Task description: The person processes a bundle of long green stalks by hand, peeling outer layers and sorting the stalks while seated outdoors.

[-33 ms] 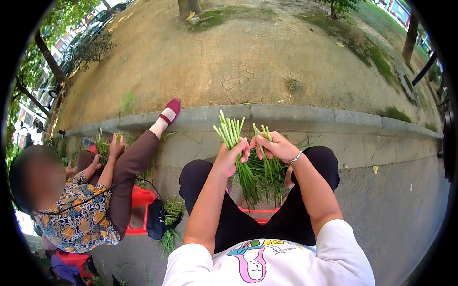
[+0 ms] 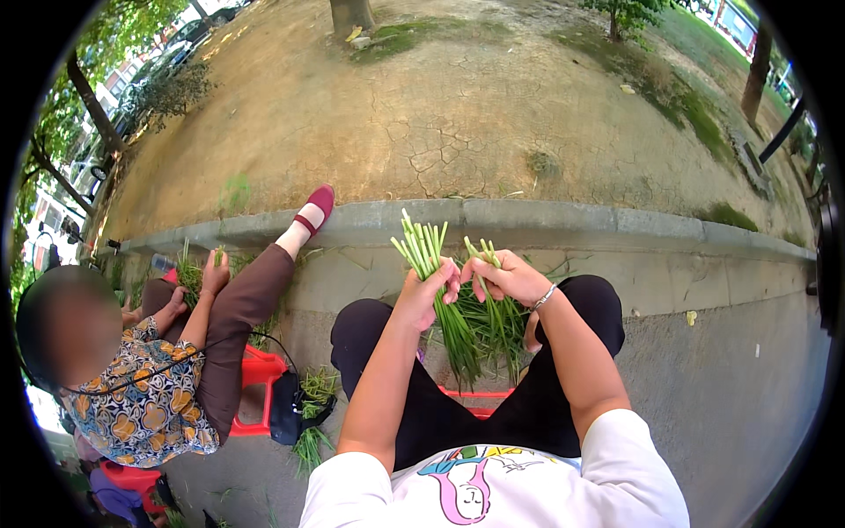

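Two bunches of chive-like green stalks are held up on the near side of the concrete curb (image 2: 546,217), one in each hand. The thicker bunch (image 2: 426,248) is gripped in the left hand (image 2: 429,292), its fingers wrapped round the stalks; its pale cut ends point toward the curb and its leafy ends hang down away from it. The right hand (image 2: 510,277) pinches a thinner bunch (image 2: 481,253), also with its ends toward the curb. The hands are just beside each other; I cannot tell whether their fingertips touch. More loose greens (image 2: 502,327) hang or lie below the right hand, on the curb's near side; how they are supported is hidden.

The step in hand looks like sorting stalks and evening up their ends, judging by the unequal bunches and the ends fanning at different heights toward the curb. The next move seems to call for a firm left grip while the right fingers loosen just enough to shift single stalks without bending or scattering them.

Leftward along the curb's near side, a co-worker (image 2: 145,387) sits by a red plastic stool (image 2: 257,374), greens (image 2: 217,257) in one raised hand (image 2: 214,276).
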Demonstrator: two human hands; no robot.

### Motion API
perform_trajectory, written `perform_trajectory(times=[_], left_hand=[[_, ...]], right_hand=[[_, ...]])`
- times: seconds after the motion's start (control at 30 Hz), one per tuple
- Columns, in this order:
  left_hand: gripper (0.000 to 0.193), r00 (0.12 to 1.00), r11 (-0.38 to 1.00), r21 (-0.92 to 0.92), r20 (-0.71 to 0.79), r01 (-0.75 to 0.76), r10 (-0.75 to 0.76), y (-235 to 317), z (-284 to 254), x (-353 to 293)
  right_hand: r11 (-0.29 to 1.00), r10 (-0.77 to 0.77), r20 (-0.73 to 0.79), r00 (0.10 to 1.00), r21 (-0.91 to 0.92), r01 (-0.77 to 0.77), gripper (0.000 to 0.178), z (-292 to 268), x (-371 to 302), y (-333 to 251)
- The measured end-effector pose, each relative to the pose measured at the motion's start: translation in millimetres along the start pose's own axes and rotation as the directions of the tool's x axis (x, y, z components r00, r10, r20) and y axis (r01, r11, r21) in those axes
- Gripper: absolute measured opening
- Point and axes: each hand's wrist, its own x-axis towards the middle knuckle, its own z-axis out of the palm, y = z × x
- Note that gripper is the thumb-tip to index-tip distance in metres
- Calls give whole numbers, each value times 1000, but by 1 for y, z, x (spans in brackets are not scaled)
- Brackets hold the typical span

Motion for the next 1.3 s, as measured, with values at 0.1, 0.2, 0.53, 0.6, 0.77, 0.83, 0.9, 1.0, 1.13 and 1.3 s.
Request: perform_trajectory(times=[0.1, 0.2, 0.53, 0.6, 0.77, 0.83, 0.9, 1.0, 1.13, 1.3], left_hand=[[26, 994, 995, -45, -75, -87, 83, 3, 6, 4], [33, 989, 992, -31, -88, -120, 117, 3, 7, 4], [27, 971, 967, 168, -116, -190, 211, -1, 8, 6], [26, 967, 964, 180, -126, -196, 220, -1, 7, 6], [28, 967, 970, 165, -153, -178, 204, 2, 10, 8], [24, 970, 974, 162, -159, -160, 186, 1, 8, 9], [20, 972, 977, 160, -166, -142, 169, 0, 6, 9], [13, 990, 985, 157, -105, -75, 92, 1, 3, 9], [11, 997, 997, 40, 26, 66, -67, -1, 6, 10], [10, 970, 980, -31, 152, 198, -191, 3, 13, 9]], right_hand=[[998, 44, 58, 997, -43, -41, 31, -4, 0, -3], [994, 78, 107, 991, -81, -70, 32, -2, 0, 0], [995, 87, 123, 989, 39, -93, 32, 0, 4, 1], [994, 81, 124, 989, 62, -90, 32, 1, 5, 1], [993, -1, 110, 994, -120, 14, 33, -4, 9, 5], [991, -84, 72, 994, -94, 91, 33, -7, 12, 14], [989, -150, -7, 989, -14, 150, 33, -8, 12, 13], [990, -137, -138, 981, -4, 138, 33, -9, 15, 10], [982, -138, -316, 939, 82, 172, 15, -4, 21, 8], [952, -179, -312, 933, 186, 244, 12, 0, 24, 6]])
